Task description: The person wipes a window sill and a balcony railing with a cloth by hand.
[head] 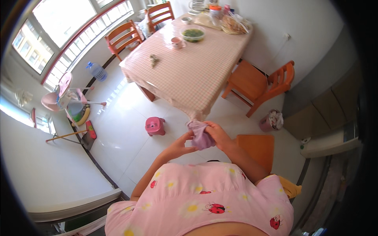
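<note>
A crumpled light purple cloth (201,136) is held up in front of my body, just before the near corner of the table. My right hand (220,136) grips it from the right, the fingers over its upper edge. From the left, my left hand (179,146) pinches around the cloth, its fingers at the upper left side and its thumb along the lower edge. Behind the cloth hangs the corner of a checked tablecloth (192,73); whether the two touch I cannot tell.
A pink plastic stool (155,126) stands on the tiled floor at left. To the right are a wooden chair (254,84), an orange-brown seat (256,150) and a filled waste bin (270,121). The table bears a bowl of greens (192,33) and a pink cup (176,43).
</note>
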The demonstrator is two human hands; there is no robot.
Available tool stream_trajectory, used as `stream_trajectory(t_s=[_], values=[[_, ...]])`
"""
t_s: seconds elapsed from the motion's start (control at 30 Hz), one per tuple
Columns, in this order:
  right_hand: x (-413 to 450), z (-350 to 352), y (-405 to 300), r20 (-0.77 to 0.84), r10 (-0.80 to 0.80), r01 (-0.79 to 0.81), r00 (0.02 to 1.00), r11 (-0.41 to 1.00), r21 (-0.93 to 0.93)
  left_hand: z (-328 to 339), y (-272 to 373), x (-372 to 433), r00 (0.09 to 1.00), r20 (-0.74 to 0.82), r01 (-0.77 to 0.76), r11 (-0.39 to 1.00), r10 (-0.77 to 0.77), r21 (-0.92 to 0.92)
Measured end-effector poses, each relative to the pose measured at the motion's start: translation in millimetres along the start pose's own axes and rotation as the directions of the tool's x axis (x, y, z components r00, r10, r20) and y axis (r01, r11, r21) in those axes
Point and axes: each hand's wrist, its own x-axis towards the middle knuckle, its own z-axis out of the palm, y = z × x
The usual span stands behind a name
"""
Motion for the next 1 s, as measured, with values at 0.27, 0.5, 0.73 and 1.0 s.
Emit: stream_trajectory(t_s=[0.27,0.5,0.73,1.0], values=[[92,159,65,0.393,0.113,-0.006,0.912,0.965,-0.263,-121,-79,-142,0.808,-0.578,0.116,0.993,-0.110,-0.028],[145,297,120,0.523,0.153,0.204,0.838,0.802,-0.561,-222,-84,-258,0.535,-0.838,-0.023,0.989,-0.111,-0.146],[225,389,122,0.643,0.160,0.349,0.749,0.729,-0.588,-315,-56,-267,0.351,-0.932,-0.014,0.995,-0.088,-0.099],[351,452,101,0.690,0.094,0.448,0.718,0.696,-0.561,-441,-53,-206,0.502,-0.849,-0.164,0.946,-0.162,-0.278]])
